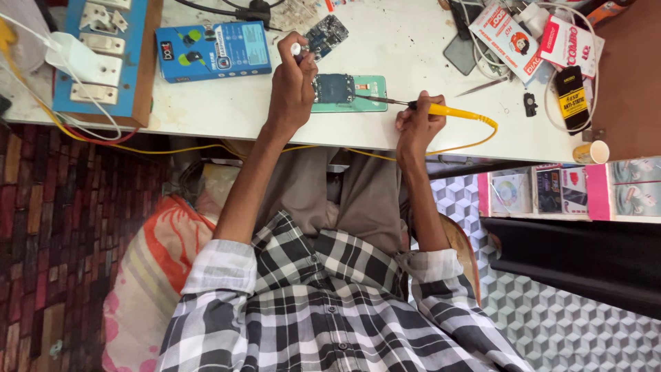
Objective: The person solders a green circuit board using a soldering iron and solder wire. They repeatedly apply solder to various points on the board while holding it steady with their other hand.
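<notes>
An opened green phone [361, 93] lies on the white workbench [413, 48] with its circuit board exposed. My right hand [418, 124] grips a yellow soldering iron [447, 110]; its thin tip reaches left onto the phone. My left hand [292, 86] rests at the phone's left end, fingers closed around a small white-tipped tool [296, 49]. A loose circuit board [326, 34] lies just beyond that hand.
A blue meter box [213, 50] sits left of the phone. A blue switchboard with white sockets [103, 58] takes the bench's left end. Cables, tweezers [485, 86], printed packets [513, 38] and a small cup [592, 151] crowd the right side. A shelf stands lower right.
</notes>
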